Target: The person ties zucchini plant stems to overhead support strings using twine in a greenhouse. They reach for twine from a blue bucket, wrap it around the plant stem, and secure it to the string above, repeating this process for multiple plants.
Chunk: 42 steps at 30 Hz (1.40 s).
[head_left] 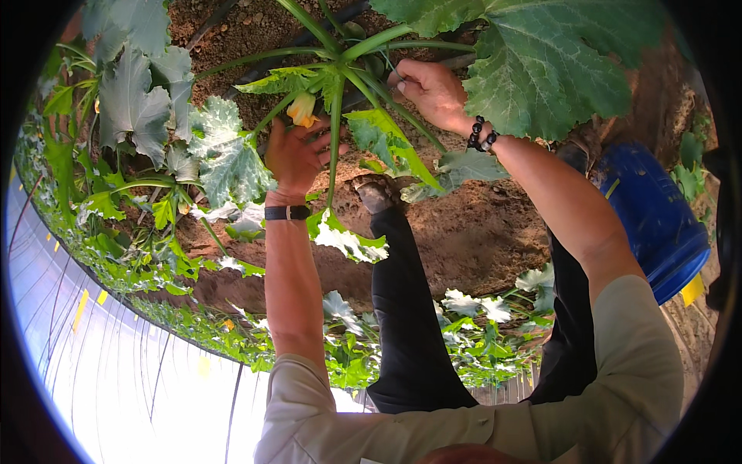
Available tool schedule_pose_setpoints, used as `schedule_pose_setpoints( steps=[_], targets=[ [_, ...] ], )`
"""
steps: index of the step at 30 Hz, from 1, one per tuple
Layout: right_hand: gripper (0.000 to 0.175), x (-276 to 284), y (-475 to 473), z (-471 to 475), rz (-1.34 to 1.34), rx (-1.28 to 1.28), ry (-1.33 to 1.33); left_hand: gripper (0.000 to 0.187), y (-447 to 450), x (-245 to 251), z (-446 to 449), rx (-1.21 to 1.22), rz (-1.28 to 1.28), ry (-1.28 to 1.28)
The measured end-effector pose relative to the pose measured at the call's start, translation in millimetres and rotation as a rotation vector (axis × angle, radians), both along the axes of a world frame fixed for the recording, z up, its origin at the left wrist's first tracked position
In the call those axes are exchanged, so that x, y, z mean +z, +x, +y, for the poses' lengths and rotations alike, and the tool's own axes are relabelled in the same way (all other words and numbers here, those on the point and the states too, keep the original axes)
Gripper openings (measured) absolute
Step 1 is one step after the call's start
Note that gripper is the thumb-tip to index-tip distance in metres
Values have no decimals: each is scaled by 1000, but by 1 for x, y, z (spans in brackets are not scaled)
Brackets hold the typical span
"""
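A squash plant, apparently zucchini, spreads its leaf stalks (337, 116) from a crown near the top centre. My left hand (294, 156), with a black wristband, is among the stalks, fingers apart, beside and partly behind a yellow-orange squash blossom (302, 109). To the right of the crown, my right hand (426, 93), wearing dark bead bracelets, has thumb and forefinger pinched on a thin dark cord (395, 68). Whether the cord is tied to the plant cannot be told. Large lobed leaves (550, 64) hang above the right wrist. The plant's base is partly hidden by stalks.
A blue plastic bucket (652, 214) lies tilted at the right. A dark hose or pipe (301, 37) runs over the soil behind the stalks. More squash plants (168, 191) fill the left. My shoes stand on bare brown soil (475, 232). Pale greenhouse sheeting (145, 359) curves at lower left.
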State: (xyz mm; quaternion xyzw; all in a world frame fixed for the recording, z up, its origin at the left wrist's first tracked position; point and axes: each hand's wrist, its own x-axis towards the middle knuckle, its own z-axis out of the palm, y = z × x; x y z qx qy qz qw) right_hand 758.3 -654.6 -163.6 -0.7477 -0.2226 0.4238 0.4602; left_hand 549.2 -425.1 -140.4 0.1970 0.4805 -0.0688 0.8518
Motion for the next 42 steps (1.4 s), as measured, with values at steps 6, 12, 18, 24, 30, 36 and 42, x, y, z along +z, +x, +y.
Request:
schedule_pose_setpoints(
  steps=[6,12,18,24,30,36,42],
  targets=[
    [19,-1,6,1,149,-32,-40,71,3,2,-9,-48,23,14],
    [17,6,3,15,-245,-139,243,46,1,9,-17,-192,3,-11],
    [16,2,-3,7,-379,130,-45,43,8,10,-23,-279,58,-53],
    [21,-14,-5,3,788,-70,-200,50,14,5,-25,-510,96,18],
    [34,-30,-4,10,974,-171,-137,41,21,-1,-27,-466,68,-74],
    [31,-54,-9,9,1207,-116,-97,41,20,3,-28,-425,21,-89],
    [23,-64,-13,2,1312,-107,39,37,22,1,-27,-411,50,-86]
  ],
)
